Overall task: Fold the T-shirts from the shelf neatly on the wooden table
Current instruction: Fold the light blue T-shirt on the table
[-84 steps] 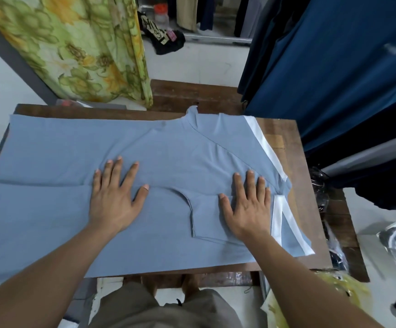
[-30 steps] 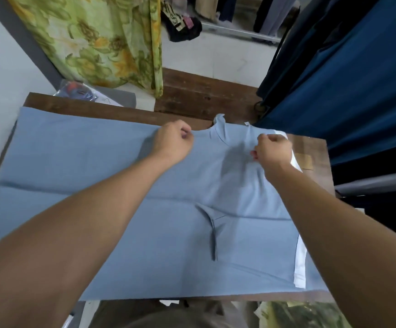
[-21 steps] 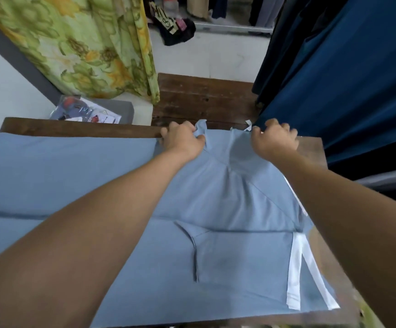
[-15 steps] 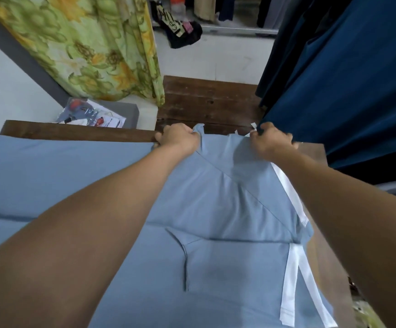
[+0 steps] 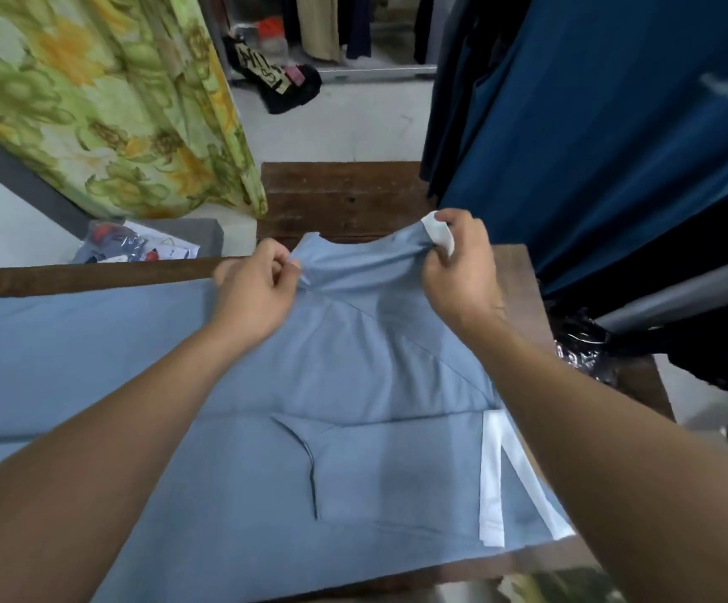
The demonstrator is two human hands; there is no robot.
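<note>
- Pale blue cotton T-shirt with white sleeve trim (image 5: 353, 385): spread on the dark wooden table (image 5: 70, 276), its body running out of view toward 9 o'clock. A lengthwise fold is already laid along the near half.
- Risk at 9 o'clock: nothing holds that long stretch down. A pull from the far edge could drag it and skew the crease.
- Your left hand (image 5: 258, 293), at 11 o'clock, pinches the far edge beside the neckline, fingers curled on the cloth.
- Your right hand (image 5: 458, 272), at 1 o'clock, grips the white sleeve cuff (image 5: 438, 237), raised off the table. The cloth between the hands sags.
- Risk: uneven lift. If one hand leads, the shoulder seam twists and the fold lands crooked.
- Risk at 4 o'clock: the lower white band (image 5: 493, 472) lies at the table's corner and may slide off.
- Navy hanging garments (image 5: 593, 145) crowd 2 o'clock; your right elbow could snag them.
</note>
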